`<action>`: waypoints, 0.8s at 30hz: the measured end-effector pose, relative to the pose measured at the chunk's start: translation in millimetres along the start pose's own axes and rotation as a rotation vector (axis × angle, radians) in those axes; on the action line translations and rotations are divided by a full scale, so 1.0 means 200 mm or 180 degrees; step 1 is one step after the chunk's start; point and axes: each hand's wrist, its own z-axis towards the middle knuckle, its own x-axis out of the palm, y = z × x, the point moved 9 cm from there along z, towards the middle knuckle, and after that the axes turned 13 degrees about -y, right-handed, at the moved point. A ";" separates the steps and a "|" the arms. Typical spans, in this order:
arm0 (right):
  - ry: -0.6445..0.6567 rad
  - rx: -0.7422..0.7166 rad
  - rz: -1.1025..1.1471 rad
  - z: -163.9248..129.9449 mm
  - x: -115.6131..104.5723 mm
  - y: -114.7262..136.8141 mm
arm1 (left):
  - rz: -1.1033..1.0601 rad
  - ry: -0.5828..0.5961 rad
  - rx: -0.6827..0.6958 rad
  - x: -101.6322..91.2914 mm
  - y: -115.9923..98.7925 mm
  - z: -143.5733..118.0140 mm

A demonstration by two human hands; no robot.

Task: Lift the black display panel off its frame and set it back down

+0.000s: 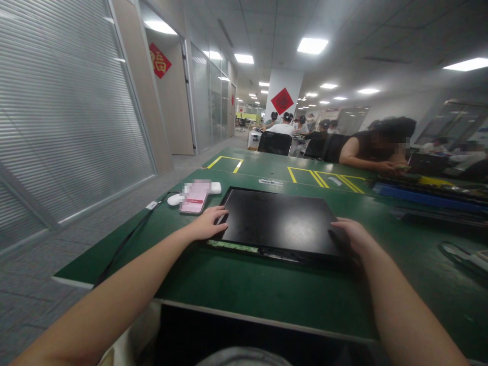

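Observation:
A flat black display panel [278, 221] lies on the green table [236, 284] in front of me, with a thin strip of circuit board showing along its near edge. My left hand [208, 223] rests on the panel's near left corner, fingers curled over the edge. My right hand [353, 235] lies on the near right corner, fingers spread on the black surface. Both hands touch the panel, which stays flat on the table.
A pink phone [194, 197] and a white charger [173, 200] with a cable lie left of the panel. Blue trays [427, 197] and dark parts fill the right side. A person [375, 145] sits at the far right; several others sit further back. Yellow tape marks [324, 178] line the far table.

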 end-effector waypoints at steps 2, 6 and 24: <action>0.0016 -0.0095 -0.0032 0.01 0.01 0.00 | 0.0015 0.0015 0.0002 0.00 0.00 0.00; -0.0045 -0.0048 -0.0078 0.02 0.01 -0.02 | 0.0033 0.0020 0.0019 0.01 0.00 0.00; 0.0083 -0.0544 -0.0100 -0.02 0.01 0.05 | -0.0077 -0.0022 0.0083 0.00 -0.02 -0.01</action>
